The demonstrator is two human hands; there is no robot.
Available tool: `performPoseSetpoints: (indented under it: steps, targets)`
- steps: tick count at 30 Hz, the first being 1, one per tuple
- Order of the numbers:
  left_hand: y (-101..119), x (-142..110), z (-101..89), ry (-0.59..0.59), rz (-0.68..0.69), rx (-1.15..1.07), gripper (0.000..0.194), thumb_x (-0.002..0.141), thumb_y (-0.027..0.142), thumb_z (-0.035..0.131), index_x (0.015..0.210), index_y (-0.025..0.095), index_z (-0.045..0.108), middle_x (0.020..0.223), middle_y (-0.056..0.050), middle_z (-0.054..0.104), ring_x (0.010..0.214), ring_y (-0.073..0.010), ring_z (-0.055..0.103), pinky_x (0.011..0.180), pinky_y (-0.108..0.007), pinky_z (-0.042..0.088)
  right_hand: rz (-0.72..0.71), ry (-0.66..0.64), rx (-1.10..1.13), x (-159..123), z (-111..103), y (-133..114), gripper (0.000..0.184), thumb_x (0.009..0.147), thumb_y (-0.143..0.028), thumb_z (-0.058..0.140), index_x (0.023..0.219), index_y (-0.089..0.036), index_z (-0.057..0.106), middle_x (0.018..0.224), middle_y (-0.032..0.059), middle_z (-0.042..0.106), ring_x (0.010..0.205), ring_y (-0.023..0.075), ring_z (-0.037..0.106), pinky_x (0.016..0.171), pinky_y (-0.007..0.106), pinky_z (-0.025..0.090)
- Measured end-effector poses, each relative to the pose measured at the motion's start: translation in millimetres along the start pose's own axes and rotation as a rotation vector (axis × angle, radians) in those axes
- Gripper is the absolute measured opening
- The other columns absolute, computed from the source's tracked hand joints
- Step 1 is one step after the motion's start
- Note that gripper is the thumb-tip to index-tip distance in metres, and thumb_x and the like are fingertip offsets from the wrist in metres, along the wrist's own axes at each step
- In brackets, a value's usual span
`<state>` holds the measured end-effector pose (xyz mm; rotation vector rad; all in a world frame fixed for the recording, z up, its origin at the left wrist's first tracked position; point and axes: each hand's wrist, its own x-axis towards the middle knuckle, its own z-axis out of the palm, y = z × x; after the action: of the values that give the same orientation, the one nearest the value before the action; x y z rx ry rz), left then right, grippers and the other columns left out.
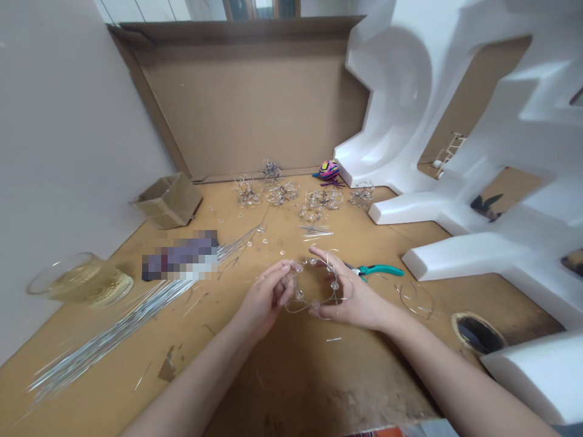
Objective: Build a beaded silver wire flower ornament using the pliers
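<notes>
Between my two hands is a ring of bent silver wire with clear beads (334,286), held up over the table. My left hand (271,294) pinches the ring's left side, its fingers curled together. On the right side, my right hand (353,297) grips the ring with thumb below and fingers above. Just behind my right hand lie green-handled pliers (380,269), their jaws partly hidden by it. Several loose clear beads (265,241) lie on the table beyond my hands.
A bundle of straight wires (122,331) lies left, near a glass of yellowish liquid (86,282) and a cardboard box (166,200). Beaded wire pieces (321,201) sit at the back. A white moulded structure (437,209) borders the right, by a dark-filled cup (478,334).
</notes>
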<state>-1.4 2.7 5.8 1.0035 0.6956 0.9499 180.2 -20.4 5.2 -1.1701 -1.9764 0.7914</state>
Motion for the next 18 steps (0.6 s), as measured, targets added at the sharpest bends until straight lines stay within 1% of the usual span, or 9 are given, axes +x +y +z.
performPoseSetpoints:
  steps: [4,6,8,10,13,15,18]
  targets:
    - [0.0,-0.8,2.3,-0.088,-0.115,-0.124,0.02,0.086,0.029,0.042,0.077,0.015,0.053,0.041,0.008,0.031,0.038,-0.0055,0.021,0.04,-0.017,0.021,-0.045,-0.033,0.038,-0.5,2.5,2.7,0.094,0.061,-0.03,0.072,0.139,-0.024,0.021,0.134,0.0108,0.038,0.118,0.0256,0.042,0.097,0.042,0.037]
    - [-0.7,-0.8,3.9,-0.101,-0.137,-0.156,0.018,0.085,0.03,0.044,0.077,0.016,0.052,0.046,0.008,0.034,0.038,-0.0041,0.021,0.039,-0.016,0.02,-0.022,-0.047,0.108,-1.2,4.0,2.2,0.093,0.061,-0.029,0.072,0.139,-0.025,0.022,0.132,0.0103,0.04,0.114,0.0244,0.045,0.095,0.041,0.039]
    - [-2.0,-0.9,5.9,-0.09,-0.142,-0.141,0.019,0.085,0.032,0.046,0.081,0.016,0.053,0.052,0.007,0.039,0.038,-0.0029,0.023,0.04,-0.017,0.02,0.036,-0.061,0.194,-1.9,5.6,0.3,0.091,0.062,-0.026,0.072,0.138,-0.026,0.022,0.13,0.0099,0.042,0.11,0.0229,0.048,0.09,0.039,0.043]
    - [-3.4,-1.1,8.1,-0.053,-0.138,-0.089,0.022,0.084,0.036,0.048,0.083,0.015,0.054,0.056,0.006,0.043,0.039,-0.0023,0.025,0.04,-0.017,0.02,0.076,-0.068,0.273,-2.0,7.0,-1.7,0.088,0.062,-0.023,0.071,0.137,-0.027,0.025,0.126,0.009,0.045,0.107,0.0218,0.05,0.087,0.038,0.045]
    - [-4.8,-1.8,10.0,0.023,-0.112,-0.012,0.027,0.084,0.041,0.048,0.083,0.015,0.055,0.059,0.005,0.043,0.04,-0.0025,0.026,0.04,-0.017,0.019,0.044,-0.057,0.354,-0.6,7.5,-2.5,0.082,0.064,-0.019,0.07,0.134,-0.027,0.028,0.125,0.0086,0.048,0.113,0.0222,0.047,0.087,0.038,0.045]
    - [-5.1,-1.8,9.5,0.053,-0.082,0.017,0.027,0.084,0.041,0.047,0.085,0.015,0.054,0.061,0.005,0.044,0.041,-0.0027,0.026,0.04,-0.017,0.018,0.009,-0.036,0.387,0.7,6.3,-1.3,0.079,0.066,-0.02,0.069,0.133,-0.027,0.028,0.129,0.0093,0.044,0.117,0.0227,0.045,0.086,0.037,0.045]
    - [-4.5,-1.3,6.1,0.046,-0.002,0.065,0.023,0.085,0.036,0.047,0.099,0.019,0.052,0.066,0.005,0.048,0.041,-0.0024,0.025,0.041,-0.018,0.019,0.006,0.001,0.414,2.0,2.7,1.6,0.076,0.067,-0.022,0.069,0.132,-0.031,0.03,0.137,0.0086,0.035,0.118,0.0228,0.043,0.085,0.037,0.046]
